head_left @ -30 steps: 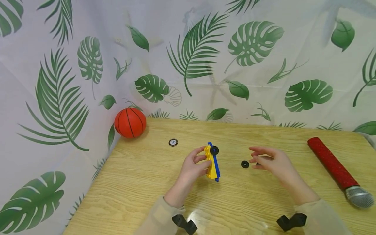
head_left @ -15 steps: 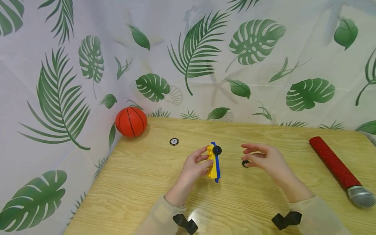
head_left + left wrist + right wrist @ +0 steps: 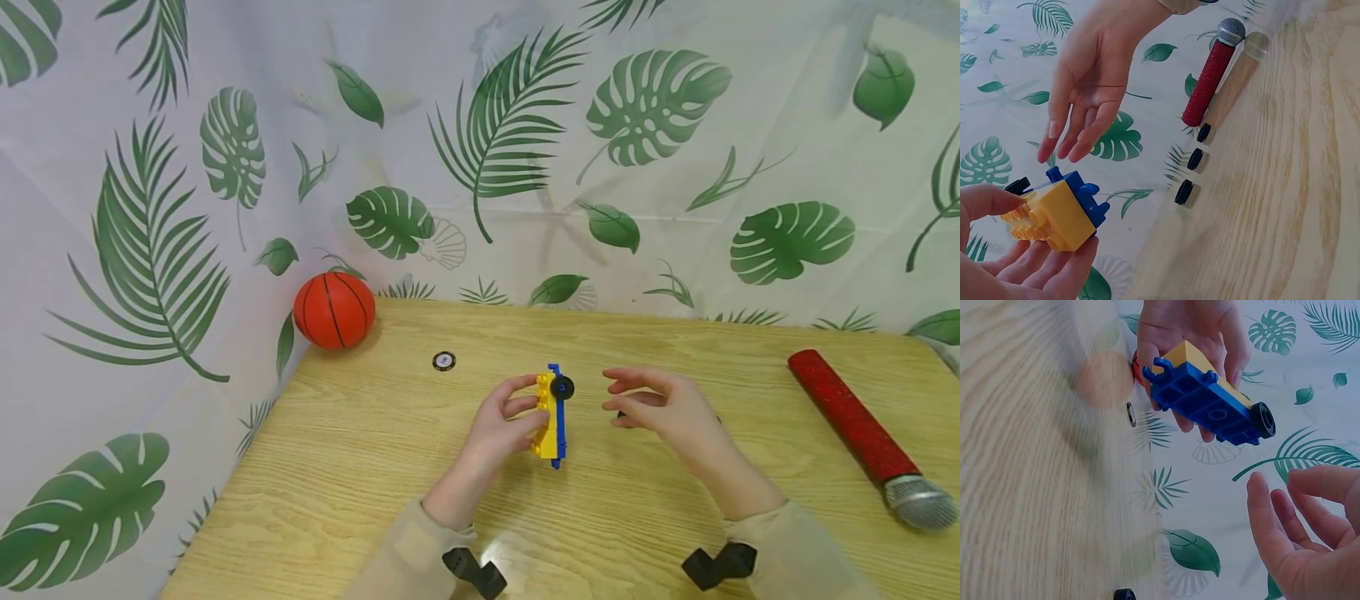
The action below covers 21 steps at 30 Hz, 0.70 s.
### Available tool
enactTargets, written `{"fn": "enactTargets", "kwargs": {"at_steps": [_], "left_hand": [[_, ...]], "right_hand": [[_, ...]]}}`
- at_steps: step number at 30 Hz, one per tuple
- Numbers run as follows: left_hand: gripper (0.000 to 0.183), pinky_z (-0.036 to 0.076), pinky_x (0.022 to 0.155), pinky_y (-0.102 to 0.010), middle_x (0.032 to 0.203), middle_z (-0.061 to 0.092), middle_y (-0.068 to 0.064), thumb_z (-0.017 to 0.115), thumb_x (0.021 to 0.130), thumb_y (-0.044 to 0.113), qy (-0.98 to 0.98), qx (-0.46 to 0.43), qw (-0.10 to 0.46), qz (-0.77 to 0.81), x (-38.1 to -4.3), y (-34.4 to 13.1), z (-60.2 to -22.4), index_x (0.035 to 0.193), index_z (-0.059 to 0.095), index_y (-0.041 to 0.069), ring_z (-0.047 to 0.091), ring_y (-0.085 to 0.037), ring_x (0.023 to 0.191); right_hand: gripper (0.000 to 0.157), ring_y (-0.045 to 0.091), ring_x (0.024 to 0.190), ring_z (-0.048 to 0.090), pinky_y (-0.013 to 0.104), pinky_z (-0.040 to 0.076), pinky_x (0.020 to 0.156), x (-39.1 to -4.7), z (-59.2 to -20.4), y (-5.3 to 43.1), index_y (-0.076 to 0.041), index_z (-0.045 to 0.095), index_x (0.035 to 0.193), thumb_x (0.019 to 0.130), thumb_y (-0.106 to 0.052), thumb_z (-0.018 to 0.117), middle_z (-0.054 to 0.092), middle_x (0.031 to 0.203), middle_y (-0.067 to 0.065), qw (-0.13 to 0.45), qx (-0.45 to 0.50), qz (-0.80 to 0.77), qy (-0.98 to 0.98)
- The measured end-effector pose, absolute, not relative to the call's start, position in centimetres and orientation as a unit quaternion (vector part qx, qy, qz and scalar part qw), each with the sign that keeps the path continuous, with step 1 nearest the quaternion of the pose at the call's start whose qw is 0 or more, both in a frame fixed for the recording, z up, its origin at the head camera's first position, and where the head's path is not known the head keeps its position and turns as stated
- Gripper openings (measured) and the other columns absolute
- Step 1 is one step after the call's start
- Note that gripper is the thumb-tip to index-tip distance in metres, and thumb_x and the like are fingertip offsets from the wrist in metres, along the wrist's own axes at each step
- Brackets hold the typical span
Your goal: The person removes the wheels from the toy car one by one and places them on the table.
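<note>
My left hand (image 3: 495,425) grips a toy car (image 3: 550,417) built of yellow blocks on a blue base, thumb on one side and fingers on the other. One black wheel (image 3: 562,387) is fitted at the car's far end; the blue underside faces my right hand in the right wrist view. My right hand (image 3: 671,408) hovers to the right of the car, fingers loosely bent and apart, with nothing between them. Three loose black wheels (image 3: 1195,159) stand in a row on the table in the left wrist view; in the head view my right hand mostly covers them.
A small red basketball (image 3: 334,310) sits at the table's back left corner. Near it lies a black-and-white round chip (image 3: 444,361). A red microphone (image 3: 855,417) with a silver head lies at the right. A leaf-printed curtain (image 3: 517,267) borders the back and left.
My right hand has moved left, over the loose wheels and closer to the car. My left hand has shifted the car slightly right and turned it a little, still gripping it.
</note>
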<state>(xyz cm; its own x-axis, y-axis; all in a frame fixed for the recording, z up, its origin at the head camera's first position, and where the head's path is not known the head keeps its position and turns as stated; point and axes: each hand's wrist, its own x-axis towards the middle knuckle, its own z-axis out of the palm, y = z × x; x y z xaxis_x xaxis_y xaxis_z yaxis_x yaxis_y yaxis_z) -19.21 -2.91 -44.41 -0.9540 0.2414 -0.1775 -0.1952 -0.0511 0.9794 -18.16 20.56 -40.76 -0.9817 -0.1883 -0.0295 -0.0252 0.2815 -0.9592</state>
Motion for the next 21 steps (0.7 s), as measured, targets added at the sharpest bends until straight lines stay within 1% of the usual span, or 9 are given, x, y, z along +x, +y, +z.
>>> {"fn": "enactTargets", "kwargs": {"at_steps": [3, 7, 12, 19, 21], "left_hand": [[0.05, 0.056, 0.072, -0.028, 0.128, 0.065, -0.015, 0.068, 0.092, 0.01, 0.677, 0.021, 0.148, 0.721, -19.1, -2.9, -44.4, 0.139, 0.054, 0.014, 0.067, -0.019, 0.101], [0.05, 0.054, 0.07, -0.025, 0.128, 0.065, -0.015, 0.067, 0.092, 0.01, 0.679, 0.024, 0.149, 0.719, -19.1, -2.8, -44.5, 0.14, 0.054, 0.014, 0.067, -0.018, 0.1], [0.049, 0.053, 0.069, -0.024, 0.127, 0.065, -0.014, 0.067, 0.091, 0.01, 0.678, 0.022, 0.152, 0.719, -19.0, -2.7, -44.5, 0.139, 0.055, 0.015, 0.067, -0.017, 0.098], [0.05, 0.053, 0.069, -0.024, 0.127, 0.065, -0.014, 0.068, 0.091, 0.01, 0.676, 0.028, 0.162, 0.718, -18.9, -2.6, -44.5, 0.139, 0.055, 0.015, 0.066, -0.017, 0.098], [0.05, 0.053, 0.07, -0.024, 0.127, 0.065, -0.014, 0.068, 0.091, 0.01, 0.675, 0.028, 0.163, 0.719, -18.8, -2.5, -44.5, 0.139, 0.055, 0.015, 0.066, -0.017, 0.098]], "right_hand": [[0.046, 0.006, 0.093, 0.071, 0.03, 0.061, 0.081, -18.2, -40.7, 20.3, 0.004, 0.051, 0.139, 0.096, -0.009, 0.063, 0.06, 0.115, 0.017, 0.068, -0.073, -0.598, 0.795], [0.047, 0.009, 0.095, 0.071, 0.031, 0.061, 0.082, -18.2, -40.7, 20.0, 0.004, 0.052, 0.139, 0.096, -0.009, 0.064, 0.06, 0.116, 0.017, 0.065, -0.085, -0.601, 0.792], [0.046, 0.011, 0.097, 0.071, 0.032, 0.061, 0.082, -18.2, -40.7, 19.8, 0.005, 0.051, 0.139, 0.096, -0.009, 0.064, 0.059, 0.116, 0.017, 0.065, -0.087, -0.607, 0.787], [0.046, 0.004, 0.093, 0.07, 0.032, 0.061, 0.082, -18.4, -40.5, 19.4, 0.004, 0.052, 0.139, 0.096, -0.008, 0.064, 0.06, 0.117, 0.018, 0.068, -0.09, -0.604, 0.789], [0.046, 0.007, 0.094, 0.071, 0.032, 0.061, 0.082, -18.4, -40.5, 19.3, 0.004, 0.051, 0.139, 0.096, -0.007, 0.064, 0.059, 0.119, 0.02, 0.07, -0.089, -0.603, 0.79]]}}
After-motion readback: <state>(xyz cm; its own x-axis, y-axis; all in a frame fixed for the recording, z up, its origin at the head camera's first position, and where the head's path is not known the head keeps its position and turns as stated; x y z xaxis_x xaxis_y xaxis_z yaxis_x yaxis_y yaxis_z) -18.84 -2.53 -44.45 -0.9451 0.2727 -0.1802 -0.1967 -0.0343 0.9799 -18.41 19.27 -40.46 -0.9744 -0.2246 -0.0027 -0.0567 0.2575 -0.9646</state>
